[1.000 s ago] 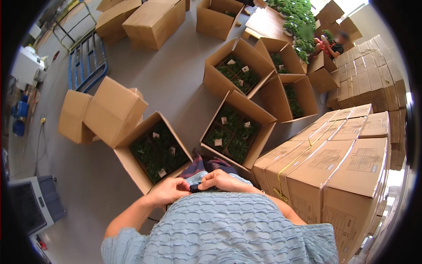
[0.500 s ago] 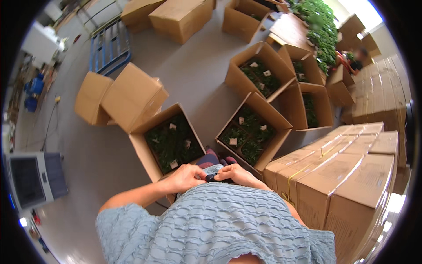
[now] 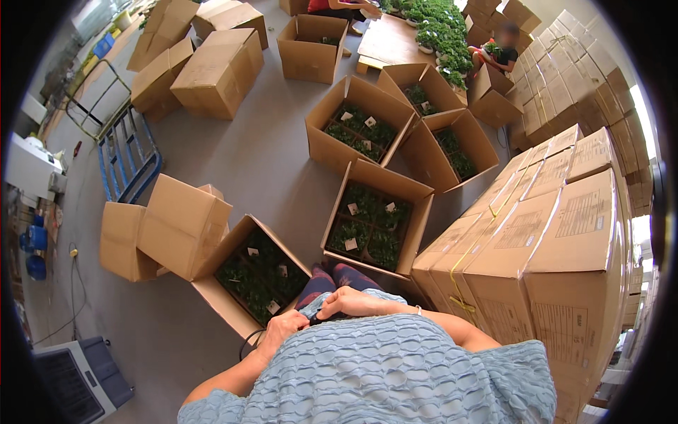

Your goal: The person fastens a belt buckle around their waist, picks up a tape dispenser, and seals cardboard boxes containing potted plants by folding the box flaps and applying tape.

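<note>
At my waist, in front of the light blue textured top (image 3: 367, 360), both hands meet at a small black thing (image 3: 316, 320) whose kind I cannot make out. My left hand (image 3: 284, 328) is closed with its fingertips at the left end of it. The fingers of my right hand (image 3: 352, 304) are pinched together on its right end. Part of the black thing is hidden behind the fingers and the top. A thin black cord (image 3: 247, 343) loops out beside my left wrist. Just ahead of my left hand stands an open carton (image 3: 226, 316) of green plants with white tags.
Another open plant carton (image 3: 425, 230) stands ahead, with more beyond it. Strapped cartons (image 3: 508, 261) are stacked close on my right. Closed cartons (image 3: 182, 225) and a blue cart (image 3: 131, 157) are left. Two people work at the back near a plant-covered table (image 3: 388, 35).
The view has turned right and tilted up, so the cartons shift left and a seated person's red sleeve appears at the back. My hands stay together at the black thing by my waist.
</note>
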A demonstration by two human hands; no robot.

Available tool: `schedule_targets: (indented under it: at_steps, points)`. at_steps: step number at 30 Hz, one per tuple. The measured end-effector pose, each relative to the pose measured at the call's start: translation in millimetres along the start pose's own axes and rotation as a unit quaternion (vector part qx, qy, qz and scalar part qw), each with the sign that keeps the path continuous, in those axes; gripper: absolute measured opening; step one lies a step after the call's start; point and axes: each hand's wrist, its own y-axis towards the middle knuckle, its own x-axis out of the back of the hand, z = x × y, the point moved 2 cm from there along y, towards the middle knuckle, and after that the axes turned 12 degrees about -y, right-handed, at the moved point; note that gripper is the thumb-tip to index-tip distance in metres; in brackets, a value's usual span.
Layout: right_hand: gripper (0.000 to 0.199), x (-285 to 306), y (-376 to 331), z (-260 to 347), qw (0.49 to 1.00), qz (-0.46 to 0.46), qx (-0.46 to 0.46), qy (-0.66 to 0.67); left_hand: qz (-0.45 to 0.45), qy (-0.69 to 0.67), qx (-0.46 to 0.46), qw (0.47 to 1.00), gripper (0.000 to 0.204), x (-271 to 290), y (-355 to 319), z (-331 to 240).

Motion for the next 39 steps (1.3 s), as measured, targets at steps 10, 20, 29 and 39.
schedule_targets:
  at_steps: [10,20,29,39]
  points:
    - [0.022,-0.7,-6.8,-0.8,0.999,0.028,-0.014,-0.026,-0.010,-0.057,0.051,0.997,0.016,-3.9,0.3,-7.0]
    - [0.018,7.6,4.0,-12.0,0.998,0.039,-0.054,-0.002,-0.111,-0.059,0.069,0.990,0.012,-16.4,-3.3,-4.5]
    - [0.015,6.3,4.6,-3.3,0.998,0.053,-0.044,-0.003,-0.116,-0.110,0.071,0.985,0.018,-13.7,-10.3,-15.3]
    - [0.018,5.8,0.5,2.7,0.999,0.030,-0.029,-0.034,-0.073,-0.048,0.057,0.995,0.016,-9.6,-1.7,-9.6]
